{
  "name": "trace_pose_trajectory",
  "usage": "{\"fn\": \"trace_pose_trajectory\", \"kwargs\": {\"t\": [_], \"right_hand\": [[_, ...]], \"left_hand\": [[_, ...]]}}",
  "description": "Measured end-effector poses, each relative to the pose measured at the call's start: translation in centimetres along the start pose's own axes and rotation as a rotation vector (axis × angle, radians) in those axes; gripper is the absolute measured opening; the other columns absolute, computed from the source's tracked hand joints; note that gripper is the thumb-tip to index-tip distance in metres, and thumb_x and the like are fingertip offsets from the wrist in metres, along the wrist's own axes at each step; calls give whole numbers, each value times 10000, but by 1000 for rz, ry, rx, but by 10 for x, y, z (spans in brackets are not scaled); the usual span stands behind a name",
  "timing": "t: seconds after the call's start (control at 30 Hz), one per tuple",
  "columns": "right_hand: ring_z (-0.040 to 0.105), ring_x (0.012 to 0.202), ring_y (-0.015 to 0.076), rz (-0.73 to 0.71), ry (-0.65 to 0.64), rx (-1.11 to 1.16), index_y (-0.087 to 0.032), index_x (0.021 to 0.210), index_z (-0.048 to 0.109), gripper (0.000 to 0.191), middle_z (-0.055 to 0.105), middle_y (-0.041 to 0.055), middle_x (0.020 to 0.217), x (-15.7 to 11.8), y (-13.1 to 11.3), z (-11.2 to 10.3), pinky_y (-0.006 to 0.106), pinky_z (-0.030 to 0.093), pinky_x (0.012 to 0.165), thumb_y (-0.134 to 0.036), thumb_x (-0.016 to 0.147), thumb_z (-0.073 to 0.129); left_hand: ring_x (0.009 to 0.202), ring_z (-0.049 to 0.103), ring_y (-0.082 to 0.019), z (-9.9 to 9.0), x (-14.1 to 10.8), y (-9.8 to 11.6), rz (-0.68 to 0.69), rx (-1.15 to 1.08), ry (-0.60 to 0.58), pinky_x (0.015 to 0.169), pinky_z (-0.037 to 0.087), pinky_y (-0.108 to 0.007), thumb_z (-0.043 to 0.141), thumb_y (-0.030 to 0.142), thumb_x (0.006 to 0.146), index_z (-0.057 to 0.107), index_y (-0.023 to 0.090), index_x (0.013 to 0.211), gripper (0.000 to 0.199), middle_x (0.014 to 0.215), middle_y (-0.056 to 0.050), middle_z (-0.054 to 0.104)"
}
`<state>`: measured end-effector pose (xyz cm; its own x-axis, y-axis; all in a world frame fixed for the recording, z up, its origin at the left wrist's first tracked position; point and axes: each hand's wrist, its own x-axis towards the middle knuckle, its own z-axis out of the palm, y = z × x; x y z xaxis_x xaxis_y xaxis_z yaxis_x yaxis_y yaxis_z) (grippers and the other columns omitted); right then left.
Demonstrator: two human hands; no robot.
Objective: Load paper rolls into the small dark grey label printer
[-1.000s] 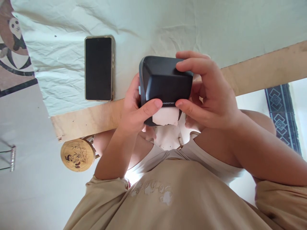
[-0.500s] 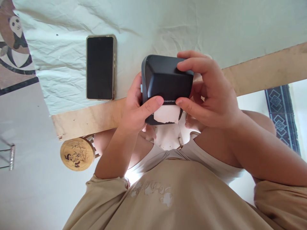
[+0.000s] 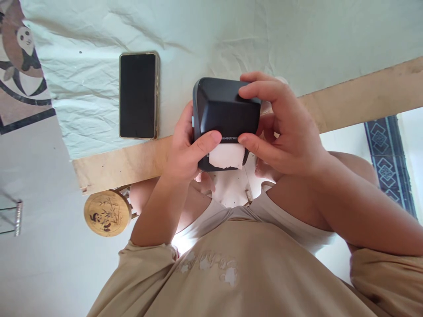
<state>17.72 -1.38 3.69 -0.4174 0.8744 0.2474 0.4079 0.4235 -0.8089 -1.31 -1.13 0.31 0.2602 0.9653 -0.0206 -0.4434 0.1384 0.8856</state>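
Observation:
Between my hands is a black label printer point(image 3: 231, 115) with small white lettering along its front edge. A torn strip of white label paper point(image 3: 226, 156) sticks out below the lettering. My left hand point(image 3: 188, 147) grips the printer's left side, its thumb on the front near the paper. On the right side, my right hand point(image 3: 284, 119) is closed round the printer, with fingers on the top and the thumb at the front edge. The fingers behind and beneath the printer are partly hidden.
A phone point(image 3: 138, 94) with a dark screen lies on the pale green cloth point(image 3: 188, 31) covering the table. The table's bare wooden edge point(image 3: 115, 164) runs beneath the printer. A round wooden stool point(image 3: 107, 213) with a panda picture stands at lower left.
The printer and both hands have shifted slightly to the left. My grip on it looks the same.

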Motion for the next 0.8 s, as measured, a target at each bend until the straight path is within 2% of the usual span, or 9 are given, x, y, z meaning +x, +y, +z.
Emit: {"fn": "trace_pose_trajectory", "kwargs": {"t": [0.07,0.13,0.2,0.33,0.4,0.53,0.67,0.73,0.8], "right_hand": [[424,1387,166,12,2,-12,-216,1290,378,433,416,82,1425,0,0,0,147,570,605,-265,889,531],[545,1252,147,42,2,-22,-227,1305,378,457,379,74,1466,-1,0,0,161,568,606,-281,883,544],[581,1195,140,64,-2,-22,-236,1317,373,465,361,70,1487,-2,-1,0,173,574,623,-289,886,540],[428,1394,202,87,-9,-24,-231,1320,362,444,318,71,1529,-2,-2,2,184,583,662,-310,905,500],[402,1416,206,73,-7,-39,-233,1321,361,432,291,68,1548,-3,-3,3,197,578,659,-312,914,481],[580,1218,166,48,30,-156,-238,1349,365,435,282,87,1556,-9,-8,4,266,567,680,-293,926,448],[647,1042,127,61,-3,-232,-241,1392,355,477,245,91,1570,-17,-14,1,278,555,658,-245,920,426],[646,1038,124,60,-36,-227,-232,1409,349,511,237,88,1571,-19,-16,-3,273,574,683,-218,905,435],[606,1156,145,71,-57,-222,-228,1413,356,533,254,78,1563,-18,-18,-7,267,589,709,-196,889,445]], "left_hand": [[668,626,-105,1,0,0,-1,-12,13,534,527,-208,707,263,759,595,179,1111,379,863,-26,640],[662,622,-97,2,0,1,-14,-16,26,535,520,-197,700,239,762,603,172,1088,346,842,-22,638],[654,618,-89,3,0,1,-15,-14,35,532,510,-187,695,230,762,610,167,1077,332,830,-18,636],[650,615,-88,1,1,-1,30,14,10,527,505,-196,693,273,767,614,169,1095,353,844,-16,634],[666,621,-97,0,1,-2,45,42,-2,535,505,-206,695,283,762,619,178,1103,365,854,-16,634],[800,672,-165,-3,2,-4,97,116,-20,578,507,-235,704,335,745,613,202,1157,443,904,-38,656],[1045,662,-295,-8,3,-14,133,169,-19,686,556,-331,715,480,716,583,202,1208,581,1033,-95,668],[1136,624,-333,-13,4,-20,179,168,-14,750,565,-374,720,539,688,580,188,1196,634,1063,-113,669],[1181,599,-341,-20,7,-26,180,172,-1,805,562,-404,714,547,690,573,182,1188,634,1076,-112,664]]}}
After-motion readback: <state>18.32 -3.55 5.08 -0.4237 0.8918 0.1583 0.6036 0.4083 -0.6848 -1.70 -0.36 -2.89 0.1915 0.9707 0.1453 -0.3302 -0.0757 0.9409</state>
